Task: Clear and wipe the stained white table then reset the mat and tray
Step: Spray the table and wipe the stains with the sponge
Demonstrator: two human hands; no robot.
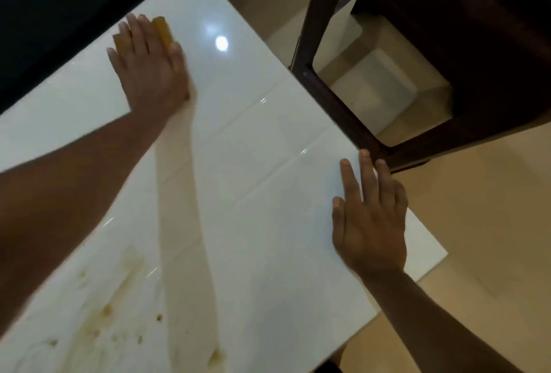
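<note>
The glossy white table (268,163) fills most of the head view. Brown stains (119,298) smear its near left part. My left hand (149,65) reaches to the far corner and presses flat on a yellow sponge (162,31), which shows between and beyond the fingers. My right hand (368,217) rests flat on the right edge of the table, fingers apart, holding nothing. No mat or tray is in view.
A dark brown wooden chair (417,44) stands close to the table's right far edge. Beige floor tiles (477,238) lie to the right. A dark surface (44,14) borders the table at the far left.
</note>
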